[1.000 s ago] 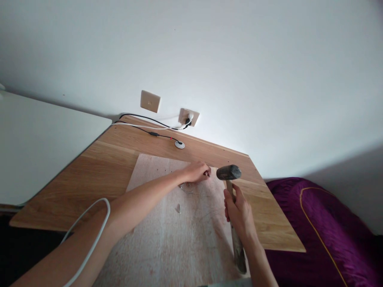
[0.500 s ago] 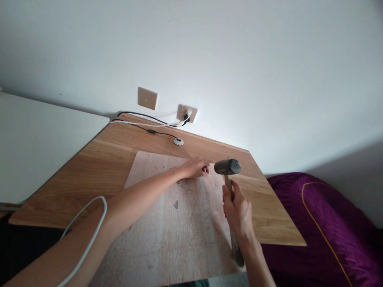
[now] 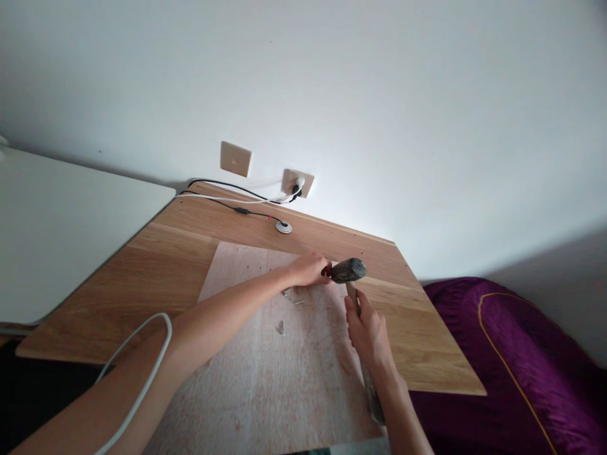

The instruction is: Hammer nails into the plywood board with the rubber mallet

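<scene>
While the right hand [image 3: 370,328] clasps the hammer [image 3: 349,270] tightly, the left hand [image 3: 310,269] curls near the board's [image 3: 265,373] far right corner — its hold unclear.

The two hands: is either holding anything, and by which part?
The right hand grips the hammer by its handle, near the head; whether the left hand holds anything cannot be told.
</scene>
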The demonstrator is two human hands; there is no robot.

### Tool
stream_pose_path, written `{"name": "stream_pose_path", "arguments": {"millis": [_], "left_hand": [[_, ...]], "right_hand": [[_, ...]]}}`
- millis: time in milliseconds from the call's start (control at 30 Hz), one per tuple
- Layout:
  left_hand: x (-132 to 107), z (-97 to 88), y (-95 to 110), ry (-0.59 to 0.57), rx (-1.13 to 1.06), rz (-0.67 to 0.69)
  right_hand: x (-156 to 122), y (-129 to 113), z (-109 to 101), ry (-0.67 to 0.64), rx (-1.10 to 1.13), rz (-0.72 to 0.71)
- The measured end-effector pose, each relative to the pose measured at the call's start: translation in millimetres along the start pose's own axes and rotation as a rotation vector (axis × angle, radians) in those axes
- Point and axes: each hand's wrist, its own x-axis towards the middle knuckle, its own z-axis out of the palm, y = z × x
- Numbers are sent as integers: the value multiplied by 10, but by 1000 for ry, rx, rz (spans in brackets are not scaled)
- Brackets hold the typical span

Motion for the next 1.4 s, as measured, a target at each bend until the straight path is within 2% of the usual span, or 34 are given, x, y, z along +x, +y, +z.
{"name": "stream_pose_path", "arguments": {"millis": [500, 700, 833, 1000, 1067, 1167, 1400], "left_hand": [[1, 0, 7, 5, 18, -14], [2, 7, -4, -13, 22, -21], [12, 25, -28, -24, -24, -22], [57, 61, -76, -9, -84, 67], [70, 71, -90, 2, -94, 98], [73, 88, -107, 4, -136, 73], [76, 123, -144, 25, -180, 49]], "right_hand": [[-12, -6, 14, 15, 23, -13], [39, 41, -3, -28, 133, 4], [58, 60, -97, -93, 268, 20], [26, -84, -327, 10, 488, 55], [31, -123, -396, -51, 530, 99], [56, -78, -417, -154, 465, 127], [103, 87, -347, -178, 377, 75]]}}
